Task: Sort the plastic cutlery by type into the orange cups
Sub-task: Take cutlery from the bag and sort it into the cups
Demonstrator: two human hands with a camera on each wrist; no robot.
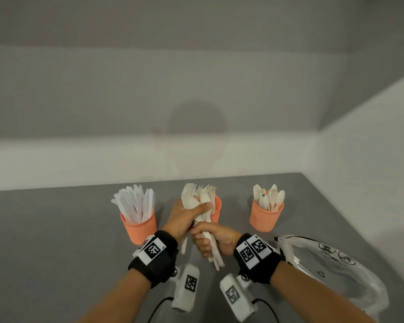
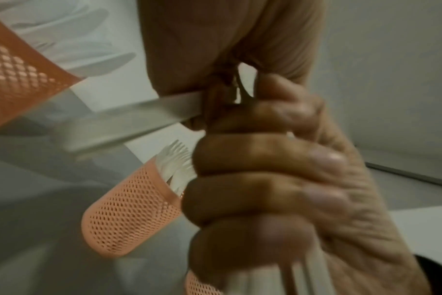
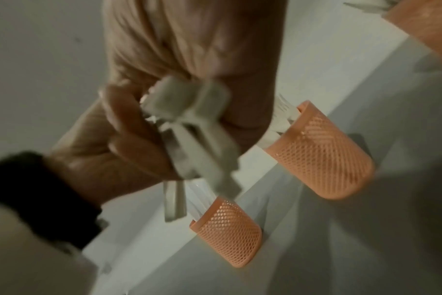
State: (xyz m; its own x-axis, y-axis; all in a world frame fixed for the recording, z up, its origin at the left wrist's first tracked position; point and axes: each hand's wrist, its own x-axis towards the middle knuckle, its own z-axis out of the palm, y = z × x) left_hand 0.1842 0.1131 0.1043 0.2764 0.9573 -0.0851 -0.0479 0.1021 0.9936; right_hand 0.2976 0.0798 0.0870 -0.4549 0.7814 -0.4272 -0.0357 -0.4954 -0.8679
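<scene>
Three orange mesh cups stand in a row on the grey table. The left cup [image 1: 139, 226] holds white knives, the middle cup [image 1: 217, 206] forks, the right cup [image 1: 266, 216] spoons. In front of the middle cup both hands hold one mixed bundle of cutlery [image 1: 216, 257]. My left hand [image 1: 191, 212] grips it near the spoon bowls. My right hand [image 1: 208, 241] grips the handles lower down. The right wrist view shows the handle ends [image 3: 197, 139] fanned out below the fists. In the left wrist view the fork cup [image 2: 129, 219] sits behind the fingers [image 2: 265, 179].
A crumpled clear plastic bag [image 1: 331, 264] lies on the table [image 1: 56, 229] at the right, close to my right forearm. White walls close off the table at the back and on the right. Bare grey surface stretches to the left of the knife cup.
</scene>
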